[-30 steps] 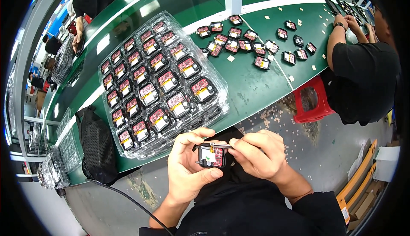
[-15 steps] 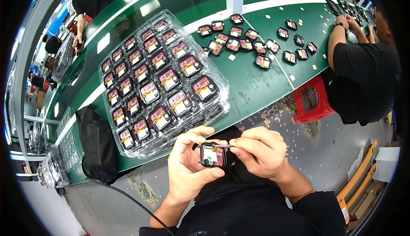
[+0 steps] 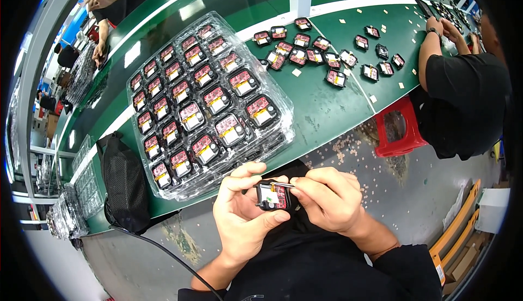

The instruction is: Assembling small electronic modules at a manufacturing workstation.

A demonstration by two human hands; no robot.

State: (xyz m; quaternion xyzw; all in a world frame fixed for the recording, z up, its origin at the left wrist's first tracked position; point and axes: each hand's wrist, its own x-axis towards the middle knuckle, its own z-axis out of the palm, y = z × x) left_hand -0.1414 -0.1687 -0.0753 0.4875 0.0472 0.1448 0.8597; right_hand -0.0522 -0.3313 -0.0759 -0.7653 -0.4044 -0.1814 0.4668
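Note:
Between thumb and fingers my left hand (image 3: 239, 214) grips a small black device housing (image 3: 274, 196), its open side facing me. Inside it show a red circuit board, a white block with a green mark and a bit of yellow tape. My right hand (image 3: 329, 198) pinches slim metal tweezers (image 3: 282, 184), whose tips reach the upper part of the housing by the yellow tape. Both hands are held off the front edge of the table. Just beyond them lies a stack of clear plastic trays (image 3: 261, 151), filled with rows of similar housings.
On the green table (image 3: 321, 121), several loose housings (image 3: 336, 78) and small pale pieces lie to the right of the trays. A black mesh bag (image 3: 124, 186) sits at the left. A co-worker (image 3: 463, 94) sits at the right near a red stool (image 3: 400, 129). A cable (image 3: 169, 252) hangs at lower left.
My hands and the housing have shifted slightly, and the tweezers now lie a little higher and further left across its upper edge. A person at the far left has raised a hand.

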